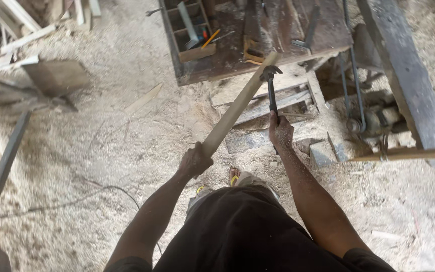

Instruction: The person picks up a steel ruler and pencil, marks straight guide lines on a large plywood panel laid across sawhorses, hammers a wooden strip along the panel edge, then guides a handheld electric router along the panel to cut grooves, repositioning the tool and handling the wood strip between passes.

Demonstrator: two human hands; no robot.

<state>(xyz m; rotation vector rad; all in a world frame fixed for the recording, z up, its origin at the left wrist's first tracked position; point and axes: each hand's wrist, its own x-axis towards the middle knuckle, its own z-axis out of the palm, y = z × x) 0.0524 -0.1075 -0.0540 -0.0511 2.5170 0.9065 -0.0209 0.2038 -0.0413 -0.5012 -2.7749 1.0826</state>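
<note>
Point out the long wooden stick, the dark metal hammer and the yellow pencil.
long wooden stick (235, 108), head view, middle of its pale shaft.
dark metal hammer (272, 95), head view, on the handle just below the head.
yellow pencil (209, 39), head view, mid-length, lying in the tool tray.

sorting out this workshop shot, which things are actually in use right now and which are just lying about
In use:
- wooden stick, gripped by the left hand
- hammer, held by the right hand, its head against the stick

Lying about:
- workbench
- pencil
- wood offcuts
- cable on the sawdust
</note>
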